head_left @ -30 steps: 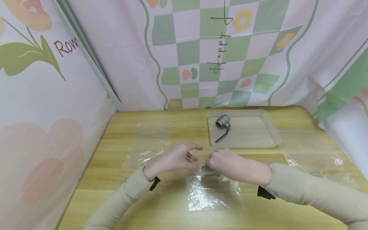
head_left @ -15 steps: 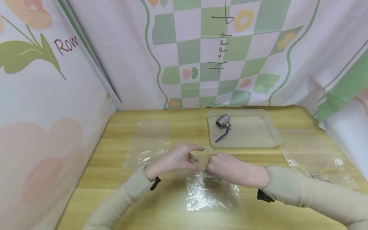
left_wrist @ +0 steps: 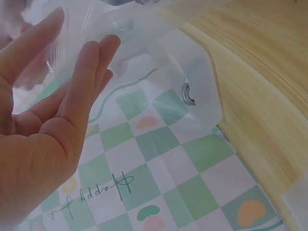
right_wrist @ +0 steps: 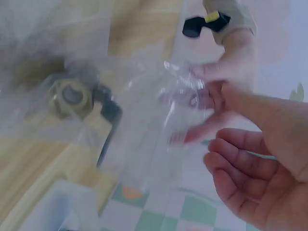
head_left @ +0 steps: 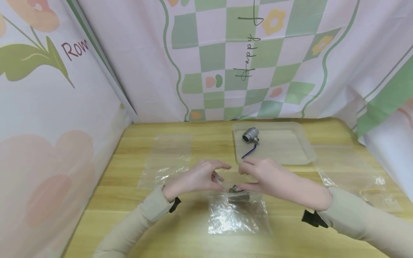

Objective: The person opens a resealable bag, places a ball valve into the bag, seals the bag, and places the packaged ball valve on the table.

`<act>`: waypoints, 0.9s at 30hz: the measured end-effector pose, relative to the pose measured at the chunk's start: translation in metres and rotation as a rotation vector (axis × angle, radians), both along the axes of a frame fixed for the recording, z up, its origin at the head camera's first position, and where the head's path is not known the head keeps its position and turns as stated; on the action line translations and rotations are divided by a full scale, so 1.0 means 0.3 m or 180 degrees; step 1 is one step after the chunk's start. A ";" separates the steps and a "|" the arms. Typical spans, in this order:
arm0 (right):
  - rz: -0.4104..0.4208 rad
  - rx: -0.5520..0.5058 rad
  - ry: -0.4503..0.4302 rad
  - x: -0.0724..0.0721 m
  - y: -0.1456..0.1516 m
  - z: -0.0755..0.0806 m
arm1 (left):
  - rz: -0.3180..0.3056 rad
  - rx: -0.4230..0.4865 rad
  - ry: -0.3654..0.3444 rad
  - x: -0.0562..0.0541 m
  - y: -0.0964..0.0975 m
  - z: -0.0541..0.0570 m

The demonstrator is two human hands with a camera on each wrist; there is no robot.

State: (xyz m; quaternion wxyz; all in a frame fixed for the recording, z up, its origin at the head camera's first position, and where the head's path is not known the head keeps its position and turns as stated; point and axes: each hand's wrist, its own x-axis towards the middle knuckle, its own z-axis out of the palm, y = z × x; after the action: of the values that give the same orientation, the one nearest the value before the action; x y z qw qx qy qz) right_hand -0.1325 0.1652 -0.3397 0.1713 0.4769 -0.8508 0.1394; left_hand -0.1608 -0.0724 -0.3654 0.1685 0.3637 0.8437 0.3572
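A clear plastic zip bag (head_left: 237, 218) lies before me with its mouth held up. Inside it, near the mouth, sits a metal ball valve (head_left: 238, 196); in the right wrist view its threaded body (right_wrist: 72, 98) and dark lever (right_wrist: 107, 127) show blurred through the plastic. My left hand (head_left: 197, 178) is at the left of the mouth, its fingers spread against the film, as the left wrist view shows on the fingers (left_wrist: 79, 79). My right hand (head_left: 269, 178) is beside the valve, thumb toward it, with loosely bent fingers (right_wrist: 240, 163) holding nothing.
A translucent tray (head_left: 287, 163) stands at the back, holding a second ball valve (head_left: 251, 135) with a blue lever. One flat plastic bag (head_left: 167, 161) lies at the left. Another bag (head_left: 348, 165) lies at the right, partly under the right sleeve. Printed curtains (head_left: 155, 89) hang behind the table.
My right hand has let go of the ball valve and drawn back to the right, its fingers opening out. The valve now sits in the bag. My left hand has barely moved.
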 end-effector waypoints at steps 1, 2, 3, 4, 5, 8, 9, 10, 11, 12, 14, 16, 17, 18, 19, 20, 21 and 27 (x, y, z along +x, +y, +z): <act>-0.0073 0.0018 -0.0073 0.001 0.015 -0.001 | -0.0003 0.0000 -0.0009 0.000 0.001 0.002; -0.0148 0.0056 -0.0174 0.002 0.030 -0.002 | -0.0008 0.0003 -0.0024 0.001 0.002 0.003; -0.0217 0.0113 -0.0262 0.005 0.045 -0.004 | -0.0011 -0.0001 -0.0038 0.001 0.003 0.005; -0.0271 0.0164 -0.0353 0.008 0.060 -0.009 | -0.0016 -0.0007 -0.0035 0.002 0.004 0.006; -0.0288 0.0190 -0.0409 0.010 0.075 -0.015 | -0.0027 -0.0005 -0.0032 0.001 0.004 0.006; -0.0296 0.0204 -0.0597 0.013 0.112 -0.031 | -0.0052 -0.0002 -0.0012 0.002 0.005 0.005; -0.0284 0.0190 -0.0627 0.013 0.122 -0.036 | -0.0054 -0.0003 0.0007 0.002 0.004 0.004; -0.0272 0.0170 -0.0659 0.012 0.130 -0.040 | -0.0063 0.0010 0.0030 0.001 0.003 0.003; -0.0265 0.0151 -0.0698 0.010 0.137 -0.043 | -0.0073 0.0027 0.0041 0.001 0.003 0.001; -0.0275 0.0147 -0.0740 0.008 0.143 -0.045 | -0.0078 0.0034 0.0048 0.001 0.002 0.000; -0.0243 0.0094 -0.0714 0.004 0.152 -0.050 | -0.0106 0.0061 0.0068 0.001 -0.002 -0.005; -0.0198 0.0015 -0.0605 -0.001 0.159 -0.057 | -0.0137 0.0071 0.0086 0.002 -0.004 -0.008; -0.0166 -0.0031 -0.0549 -0.004 0.162 -0.060 | -0.0157 0.0065 0.0110 0.003 -0.006 -0.009; -0.0145 -0.0067 -0.0492 -0.006 0.165 -0.062 | -0.0188 0.0061 0.0169 0.004 -0.007 -0.009; -0.0134 -0.0100 -0.0434 -0.007 0.166 -0.064 | -0.0218 0.0052 0.0240 0.004 -0.008 -0.010; -0.0128 -0.0126 -0.0381 -0.008 0.167 -0.064 | -0.0247 0.0050 0.0313 0.004 -0.009 -0.011; -0.0135 -0.0140 -0.0358 -0.009 0.168 -0.065 | -0.0267 0.0052 0.0370 0.005 -0.010 -0.012; -0.0236 -0.0227 -0.0303 -0.013 0.174 -0.058 | -0.0214 0.0087 0.0481 0.006 -0.029 -0.003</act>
State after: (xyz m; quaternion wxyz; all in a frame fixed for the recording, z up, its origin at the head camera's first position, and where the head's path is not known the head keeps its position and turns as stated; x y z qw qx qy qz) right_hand -0.1364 0.2173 -0.3573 0.1525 0.4314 -0.8696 0.1857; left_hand -0.1591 -0.0812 -0.3664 0.1112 0.4199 0.8364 0.3344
